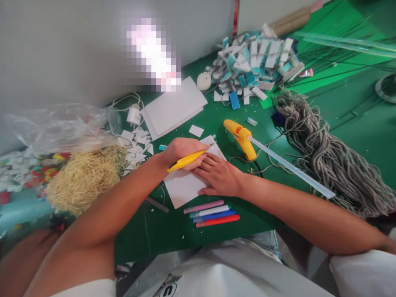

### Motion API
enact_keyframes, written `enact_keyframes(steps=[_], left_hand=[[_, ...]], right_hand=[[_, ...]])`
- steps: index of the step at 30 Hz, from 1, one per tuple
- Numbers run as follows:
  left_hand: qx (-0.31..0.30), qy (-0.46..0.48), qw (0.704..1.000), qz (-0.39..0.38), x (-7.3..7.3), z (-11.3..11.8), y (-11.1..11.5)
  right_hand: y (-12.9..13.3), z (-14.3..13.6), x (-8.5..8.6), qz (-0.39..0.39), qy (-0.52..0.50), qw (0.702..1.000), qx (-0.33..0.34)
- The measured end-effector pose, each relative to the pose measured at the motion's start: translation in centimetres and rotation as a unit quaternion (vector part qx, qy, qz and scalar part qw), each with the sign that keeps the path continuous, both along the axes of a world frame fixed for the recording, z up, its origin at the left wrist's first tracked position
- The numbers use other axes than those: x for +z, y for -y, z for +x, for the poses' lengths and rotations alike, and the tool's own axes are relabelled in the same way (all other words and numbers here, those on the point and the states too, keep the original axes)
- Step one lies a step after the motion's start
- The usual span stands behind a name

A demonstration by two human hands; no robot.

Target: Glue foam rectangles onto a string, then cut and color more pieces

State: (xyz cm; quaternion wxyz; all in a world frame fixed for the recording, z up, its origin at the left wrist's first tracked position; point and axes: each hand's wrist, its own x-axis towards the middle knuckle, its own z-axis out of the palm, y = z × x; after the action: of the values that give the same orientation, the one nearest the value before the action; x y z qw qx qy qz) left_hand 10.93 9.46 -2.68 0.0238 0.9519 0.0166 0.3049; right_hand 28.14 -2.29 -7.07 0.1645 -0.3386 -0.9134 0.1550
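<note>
Gripping the yellow cutter (pixel 187 161) in curled fingers, the left hand (pixel 181 147) angles it over the white sheet (pixel 179 187); beside it, the right hand (pixel 223 176) lies flat, gripping nothing, apparently steadying the sheet beneath.

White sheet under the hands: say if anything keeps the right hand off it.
Nothing visible: the right hand lies on the white sheet, hiding what its palm covers. The left hand, gripping the yellow cutter, is close by.

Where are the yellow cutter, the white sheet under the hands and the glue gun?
Yellow cutter (pixel 187 160), head view: middle of its handle.
White sheet (pixel 179 187), head view: bare lower left part.
Glue gun (pixel 244 142), head view: its yellow body.
</note>
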Motion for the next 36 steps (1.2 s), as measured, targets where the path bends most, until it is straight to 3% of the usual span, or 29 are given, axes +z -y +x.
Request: enact_keyframes(steps=[13, 20, 30, 36], left_hand=[[-0.020, -0.037, 0.999, -0.008, 1.1, -1.0, 0.0], [-0.007, -0.048, 0.999, -0.012, 1.0, -2.4, 0.3], [-0.040, -0.046, 0.998, -0.002, 1.6, -2.2, -0.1], [-0.029, -0.078, 0.996, -0.031, 1.4, -3.8, 0.0]], right_hand=[[0.1, 0.0, 0.1, 0.013, -0.003, 1.000, -0.002], [0.2, 0.2, 0.3, 0.031, -0.002, 1.000, 0.004], [0.7, -0.1, 0.3, 0.023, 0.004, 1.000, -0.009], [0.9, -0.1, 0.6, 0.025, 0.010, 0.999, -0.023]])
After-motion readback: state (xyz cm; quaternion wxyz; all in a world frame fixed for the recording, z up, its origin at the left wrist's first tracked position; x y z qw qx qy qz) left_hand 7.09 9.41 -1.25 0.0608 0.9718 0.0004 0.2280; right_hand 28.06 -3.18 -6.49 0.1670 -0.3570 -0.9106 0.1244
